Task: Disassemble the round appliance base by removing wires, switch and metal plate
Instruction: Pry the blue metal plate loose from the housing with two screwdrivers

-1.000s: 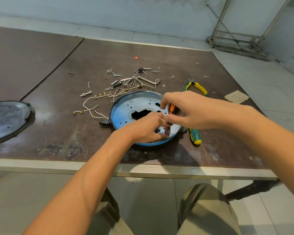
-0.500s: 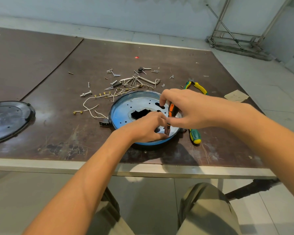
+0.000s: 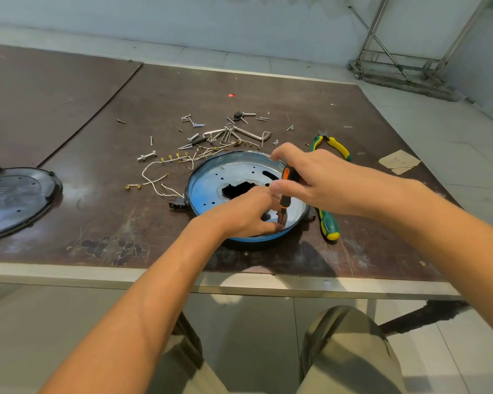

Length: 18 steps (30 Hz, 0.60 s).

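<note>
The round appliance base point(image 3: 208, 183), a shallow blue-rimmed metal dish with a ragged dark hole in its middle, lies near the table's front edge. My right hand point(image 3: 310, 177) grips an orange-and-black screwdriver point(image 3: 284, 194) upright, its tip down on the dish's near right floor. My left hand point(image 3: 248, 214) rests inside the dish beside the tip, fingers curled down around it. White wires point(image 3: 157, 177) with brass terminals trail out to the left, ending at a small black switch point(image 3: 177, 205) against the rim.
Screws, bolts and bent metal pieces point(image 3: 228, 132) lie scattered behind the dish. Yellow-green pliers point(image 3: 333, 146) and a green-handled tool point(image 3: 329, 226) lie right of it. A dark round cover point(image 3: 15, 200) sits at the table's left. A paper scrap point(image 3: 399, 163) lies far right.
My right hand has shifted slightly on the screwdriver handle, which stays upright on the same spot. My left hand and the dish stay put.
</note>
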Tool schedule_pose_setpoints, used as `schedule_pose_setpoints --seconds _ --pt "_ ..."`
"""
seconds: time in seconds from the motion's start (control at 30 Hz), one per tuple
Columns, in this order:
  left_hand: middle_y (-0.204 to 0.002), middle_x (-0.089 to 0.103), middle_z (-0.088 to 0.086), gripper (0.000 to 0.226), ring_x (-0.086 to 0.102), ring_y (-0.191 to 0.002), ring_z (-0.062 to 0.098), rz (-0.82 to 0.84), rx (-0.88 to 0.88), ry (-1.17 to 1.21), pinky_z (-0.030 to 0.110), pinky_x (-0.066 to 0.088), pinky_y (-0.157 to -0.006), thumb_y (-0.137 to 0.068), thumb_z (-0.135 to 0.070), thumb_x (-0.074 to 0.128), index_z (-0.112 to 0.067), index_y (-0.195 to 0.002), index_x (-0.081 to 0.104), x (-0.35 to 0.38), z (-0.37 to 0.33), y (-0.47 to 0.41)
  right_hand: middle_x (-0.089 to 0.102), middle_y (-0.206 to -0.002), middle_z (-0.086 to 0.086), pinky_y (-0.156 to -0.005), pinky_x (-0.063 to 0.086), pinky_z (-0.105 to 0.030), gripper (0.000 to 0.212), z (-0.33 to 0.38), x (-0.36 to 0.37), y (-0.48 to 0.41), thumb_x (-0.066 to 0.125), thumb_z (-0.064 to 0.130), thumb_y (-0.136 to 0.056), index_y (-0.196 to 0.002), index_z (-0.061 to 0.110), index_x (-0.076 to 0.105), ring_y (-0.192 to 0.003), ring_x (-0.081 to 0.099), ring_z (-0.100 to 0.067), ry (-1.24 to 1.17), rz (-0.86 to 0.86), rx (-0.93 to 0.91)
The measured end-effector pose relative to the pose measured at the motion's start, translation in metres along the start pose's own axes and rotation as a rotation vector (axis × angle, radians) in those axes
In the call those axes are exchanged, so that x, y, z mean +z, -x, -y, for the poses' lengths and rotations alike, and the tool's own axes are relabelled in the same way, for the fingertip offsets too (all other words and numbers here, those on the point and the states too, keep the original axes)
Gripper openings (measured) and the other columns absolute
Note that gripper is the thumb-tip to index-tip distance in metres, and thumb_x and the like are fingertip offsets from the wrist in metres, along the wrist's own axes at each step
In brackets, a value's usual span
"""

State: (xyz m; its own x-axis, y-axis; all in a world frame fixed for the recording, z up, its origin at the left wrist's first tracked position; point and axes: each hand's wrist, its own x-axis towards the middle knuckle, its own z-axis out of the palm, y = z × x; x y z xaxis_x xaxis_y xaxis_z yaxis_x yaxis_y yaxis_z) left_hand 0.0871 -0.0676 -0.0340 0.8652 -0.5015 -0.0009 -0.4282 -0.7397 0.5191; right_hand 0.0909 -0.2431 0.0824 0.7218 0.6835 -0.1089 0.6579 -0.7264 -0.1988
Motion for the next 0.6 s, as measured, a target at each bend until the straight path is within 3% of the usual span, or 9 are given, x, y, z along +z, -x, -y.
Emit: schedule_pose_setpoints --seconds 0.07,0.17,0.23,0.3,0.37,0.43,0.53,0.6 --pt "-0.129 0.053 -0.002 0.017 0.050 -0.113 0.016 0.006 0.032 -0.030 0.042 0.050 -0.098 -0.092 -0.037 0.068 -0.025 -0.105 0.067 -0.001 -0.002 0.000 0.061 -0.089 0.003 -0.075 0.054 -0.040 0.036 -0.001 0.004 -0.003 0.051 0.045 -0.106 -0.130 0.020 0.044 -0.082 0.061 -0.019 0.032 -0.027 0.045" --pt "-0.127 0.053 -0.006 0.008 0.048 -0.114 0.014 -0.002 0.051 -0.015 0.041 0.048 -0.100 -0.092 -0.036 0.068 -0.033 -0.098 0.064 -0.002 -0.003 0.000 0.059 -0.082 0.011 -0.060 0.042 -0.017 0.016 -0.003 -0.001 -0.001 0.059 0.024 -0.102 -0.115 0.025 0.050 -0.073 0.056 -0.007 -0.004 -0.013 -0.001" --pt "-0.120 0.051 -0.010 0.005 0.046 -0.112 0.011 -0.008 0.061 -0.011 0.040 0.048 -0.099 -0.092 -0.036 0.068 -0.033 -0.095 0.065 -0.001 -0.001 0.000 0.054 -0.078 0.017 -0.057 0.039 -0.013 0.021 -0.001 -0.008 0.000 0.063 0.016 -0.095 -0.113 0.026 0.056 -0.069 0.052 0.000 0.052 0.015 -0.028" --pt "-0.117 0.050 -0.012 0.010 0.046 -0.108 0.010 -0.013 0.066 -0.015 0.041 0.049 -0.097 -0.093 -0.036 0.067 -0.028 -0.098 0.069 0.001 0.001 0.000 0.055 -0.081 0.018 -0.061 0.041 -0.017 0.017 0.000 -0.011 0.000 0.065 0.029 -0.097 -0.113 0.025 0.061 -0.072 0.053 0.001 0.089 0.005 -0.042" --pt "-0.116 0.050 -0.012 0.016 0.048 -0.106 0.010 -0.020 0.062 -0.013 0.041 0.050 -0.094 -0.093 -0.038 0.067 -0.025 -0.102 0.069 0.001 0.002 -0.001 0.061 -0.084 0.013 -0.066 0.050 -0.029 0.028 0.002 -0.010 -0.001 0.057 0.052 -0.101 -0.109 0.026 0.062 -0.075 0.058 -0.005 0.076 -0.020 -0.017" --pt "-0.109 0.048 -0.018 0.017 0.045 -0.105 0.008 -0.030 0.065 -0.024 0.036 0.050 -0.095 -0.092 -0.038 0.067 -0.025 -0.102 0.069 0.001 0.002 0.000 0.068 -0.088 0.003 -0.072 0.055 -0.039 0.030 0.001 -0.006 -0.002 0.050 0.047 -0.105 -0.109 0.022 0.064 -0.077 0.062 -0.013 0.083 -0.060 -0.008" --pt "-0.120 0.051 -0.014 0.019 0.047 -0.112 0.010 -0.023 0.052 -0.013 0.033 0.048 -0.098 -0.092 -0.038 0.068 -0.024 -0.105 0.071 0.002 0.003 -0.001 0.064 -0.088 0.008 -0.064 0.044 -0.020 0.018 -0.004 -0.004 -0.001 0.054 0.025 -0.105 -0.121 0.020 0.058 -0.073 0.056 -0.003 0.063 -0.044 -0.034" --pt "-0.120 0.048 -0.013 0.020 0.047 -0.111 0.010 -0.025 0.047 0.004 0.032 0.048 -0.097 -0.092 -0.036 0.069 -0.024 -0.108 0.071 0.002 0.003 -0.001 0.056 -0.088 0.014 -0.061 0.039 -0.016 0.029 -0.004 -0.006 0.002 0.059 0.019 -0.101 -0.128 0.025 0.050 -0.075 0.053 0.002 0.005 0.018 -0.060"
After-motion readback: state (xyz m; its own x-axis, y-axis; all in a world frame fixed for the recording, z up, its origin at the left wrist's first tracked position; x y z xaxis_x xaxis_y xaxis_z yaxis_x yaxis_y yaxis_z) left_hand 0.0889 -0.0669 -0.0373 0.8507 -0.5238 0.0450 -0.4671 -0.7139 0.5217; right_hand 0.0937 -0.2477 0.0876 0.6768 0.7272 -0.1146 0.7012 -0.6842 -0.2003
